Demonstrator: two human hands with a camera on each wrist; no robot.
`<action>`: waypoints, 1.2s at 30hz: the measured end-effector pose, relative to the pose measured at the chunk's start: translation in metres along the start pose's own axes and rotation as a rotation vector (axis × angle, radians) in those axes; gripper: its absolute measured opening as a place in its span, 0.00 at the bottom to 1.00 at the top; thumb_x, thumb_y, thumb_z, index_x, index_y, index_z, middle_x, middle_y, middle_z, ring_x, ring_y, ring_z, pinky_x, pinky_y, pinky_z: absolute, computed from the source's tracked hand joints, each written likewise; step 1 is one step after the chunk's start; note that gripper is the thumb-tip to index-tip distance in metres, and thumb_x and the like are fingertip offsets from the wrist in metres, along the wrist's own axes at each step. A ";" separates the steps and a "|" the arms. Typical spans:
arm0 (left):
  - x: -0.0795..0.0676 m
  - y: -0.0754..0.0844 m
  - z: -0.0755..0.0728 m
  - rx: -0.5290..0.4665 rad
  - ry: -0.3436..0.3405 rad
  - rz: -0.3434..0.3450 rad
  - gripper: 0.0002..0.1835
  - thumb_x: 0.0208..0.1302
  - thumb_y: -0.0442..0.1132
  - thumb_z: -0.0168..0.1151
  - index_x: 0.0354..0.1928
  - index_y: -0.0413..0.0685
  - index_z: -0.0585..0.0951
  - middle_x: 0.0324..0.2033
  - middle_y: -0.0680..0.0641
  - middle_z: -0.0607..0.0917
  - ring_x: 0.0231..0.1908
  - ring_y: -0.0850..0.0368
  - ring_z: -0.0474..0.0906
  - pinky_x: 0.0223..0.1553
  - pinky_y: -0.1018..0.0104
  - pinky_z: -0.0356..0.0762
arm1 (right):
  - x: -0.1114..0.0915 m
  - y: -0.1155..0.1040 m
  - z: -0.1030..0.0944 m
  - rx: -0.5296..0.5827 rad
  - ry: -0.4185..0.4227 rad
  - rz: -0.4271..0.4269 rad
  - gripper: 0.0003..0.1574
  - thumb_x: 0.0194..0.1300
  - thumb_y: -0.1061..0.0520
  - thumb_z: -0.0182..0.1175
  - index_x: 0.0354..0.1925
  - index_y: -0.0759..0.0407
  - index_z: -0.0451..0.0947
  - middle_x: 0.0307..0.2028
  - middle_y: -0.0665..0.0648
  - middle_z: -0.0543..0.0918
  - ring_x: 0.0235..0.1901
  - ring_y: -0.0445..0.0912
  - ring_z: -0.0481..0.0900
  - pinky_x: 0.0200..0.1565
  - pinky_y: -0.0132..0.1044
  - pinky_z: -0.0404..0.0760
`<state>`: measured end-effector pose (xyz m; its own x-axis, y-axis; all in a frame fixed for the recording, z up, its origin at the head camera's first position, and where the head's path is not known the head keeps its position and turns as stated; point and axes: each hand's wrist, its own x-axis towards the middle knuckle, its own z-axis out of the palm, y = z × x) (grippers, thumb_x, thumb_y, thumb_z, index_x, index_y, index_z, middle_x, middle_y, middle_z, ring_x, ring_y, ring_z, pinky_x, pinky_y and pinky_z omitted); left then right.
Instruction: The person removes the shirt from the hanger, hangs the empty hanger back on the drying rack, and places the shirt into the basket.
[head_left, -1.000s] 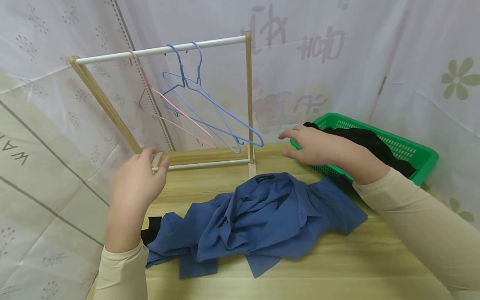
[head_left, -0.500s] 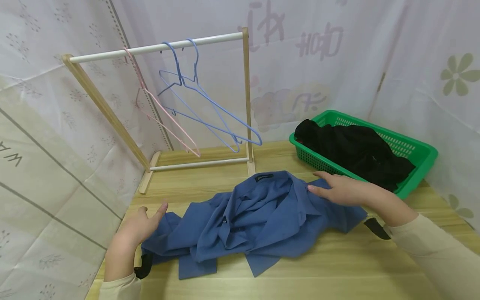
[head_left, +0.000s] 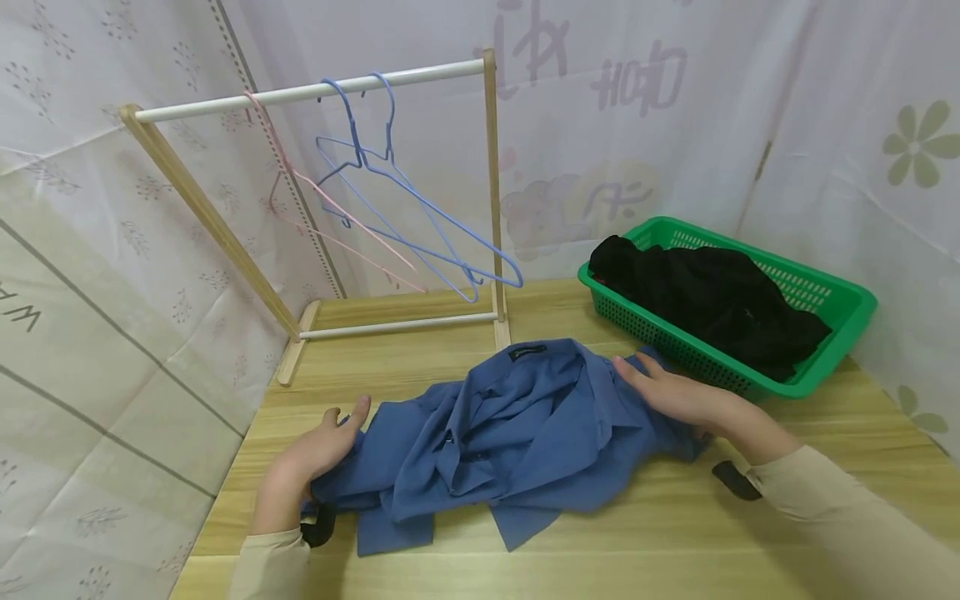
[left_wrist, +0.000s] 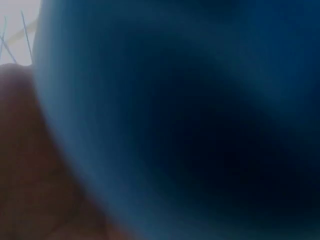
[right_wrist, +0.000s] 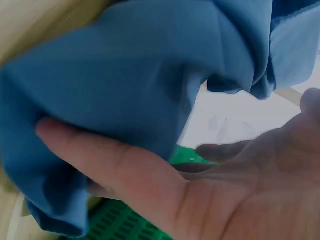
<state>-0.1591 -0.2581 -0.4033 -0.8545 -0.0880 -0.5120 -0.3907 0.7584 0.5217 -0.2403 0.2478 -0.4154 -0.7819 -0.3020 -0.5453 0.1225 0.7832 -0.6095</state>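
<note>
A blue collared shirt lies bunched on the wooden table, its dark neck label facing up at the back. My left hand touches its left end, thumb raised and other fingertips partly hidden by the cloth. At the opposite end, my right hand presses against the sleeve with its thumb extended. Blurred blue cloth fills most of the left wrist view beside part of the palm. In the right wrist view, a straight digit lies along the sleeve, with no pinch visible.
Behind the shirt stands a small rack with a white rail and wooden posts. It carries a pink hanger and blue hangers. A green basket holding black cloth is at the back right, close to the right hand.
Both hands have come down from beside the rack and basket to the shirt, then moved inward against its two ends. The pink hanger swings slightly.
</note>
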 end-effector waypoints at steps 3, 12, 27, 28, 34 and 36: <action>0.008 0.018 0.007 0.000 0.004 0.060 0.64 0.70 0.85 0.23 0.85 0.34 0.39 0.81 0.21 0.50 0.79 0.18 0.48 0.74 0.23 0.58 | 0.008 -0.009 0.005 0.047 0.031 -0.036 0.67 0.73 0.14 0.25 0.84 0.54 0.15 0.83 0.76 0.28 0.80 0.80 0.38 0.69 0.83 0.58; 0.033 0.071 0.040 -0.245 -0.052 0.219 0.59 0.71 0.83 0.34 0.87 0.49 0.41 0.85 0.34 0.51 0.84 0.29 0.45 0.80 0.28 0.47 | 0.034 -0.039 0.034 -0.080 0.176 -0.206 0.57 0.80 0.21 0.30 0.87 0.52 0.31 0.84 0.76 0.43 0.82 0.76 0.40 0.77 0.77 0.47; 0.035 0.130 0.092 -0.243 -0.056 0.625 0.42 0.83 0.63 0.46 0.87 0.55 0.45 0.86 0.37 0.46 0.85 0.35 0.46 0.81 0.32 0.53 | 0.024 -0.094 0.090 -0.314 0.128 -0.514 0.36 0.84 0.43 0.53 0.81 0.51 0.65 0.78 0.79 0.60 0.77 0.75 0.62 0.71 0.73 0.69; 0.034 0.131 0.094 -0.190 -0.049 0.662 0.41 0.83 0.63 0.45 0.87 0.55 0.46 0.86 0.37 0.44 0.85 0.34 0.46 0.81 0.33 0.54 | 0.023 -0.095 0.092 -0.339 0.132 -0.529 0.35 0.84 0.44 0.54 0.80 0.54 0.66 0.78 0.81 0.59 0.76 0.75 0.64 0.71 0.71 0.70; 0.020 0.124 0.095 0.117 -0.084 0.747 0.46 0.77 0.71 0.50 0.87 0.69 0.42 0.87 0.45 0.33 0.85 0.35 0.46 0.78 0.35 0.63 | 0.018 -0.087 0.100 -0.397 0.170 -0.564 0.41 0.82 0.45 0.58 0.82 0.60 0.60 0.80 0.81 0.53 0.72 0.74 0.70 0.68 0.66 0.76; 0.015 0.120 0.093 0.210 -0.075 0.747 0.53 0.72 0.73 0.56 0.86 0.73 0.39 0.87 0.47 0.31 0.85 0.34 0.44 0.77 0.33 0.65 | 0.017 -0.082 0.101 -0.371 0.205 -0.543 0.49 0.79 0.43 0.62 0.84 0.59 0.53 0.81 0.77 0.52 0.74 0.72 0.69 0.69 0.65 0.76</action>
<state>-0.1868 -0.1084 -0.4119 -0.8374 0.5322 -0.1244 0.3584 0.7065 0.6102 -0.2021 0.1233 -0.4331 -0.7781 -0.6236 -0.0761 -0.5077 0.6955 -0.5084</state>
